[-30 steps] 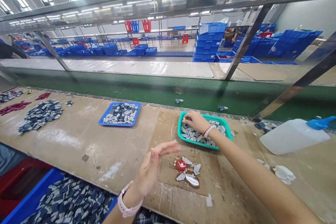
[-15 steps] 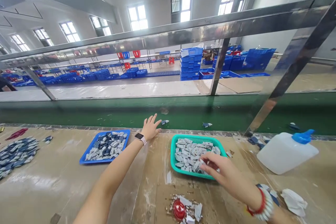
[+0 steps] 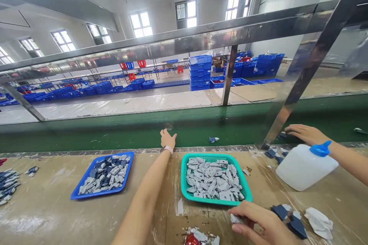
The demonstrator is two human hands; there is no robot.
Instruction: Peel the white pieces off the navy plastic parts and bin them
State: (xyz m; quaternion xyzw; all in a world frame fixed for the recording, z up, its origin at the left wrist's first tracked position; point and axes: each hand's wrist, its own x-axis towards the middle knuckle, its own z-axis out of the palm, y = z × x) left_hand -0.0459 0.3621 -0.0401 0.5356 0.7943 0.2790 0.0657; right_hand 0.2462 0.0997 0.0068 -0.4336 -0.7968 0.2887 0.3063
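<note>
My left hand stretches forward past the table edge, fingers apart, holding nothing above the green conveyor belt. A pink watch sits on its wrist. At the bottom of the view, my right hand pinches a grey piece just below the front rim of a teal plastic basket, which is heaped with grey flat pieces. Beside that hand lie dark blue pieces and torn white paper. A red object is cut off by the lower frame edge.
A blue tray of dark and grey pieces stands on the worn table. To the right are a white plastic jug with a blue cap and a co-worker's hand. Stacked blue crates fill the hall behind a metal rail.
My right hand has moved from the basket toward me, now with a grey piece. My left hand stays near the belt. A co-worker's hand has entered at the right, and the view has shifted slightly.
</note>
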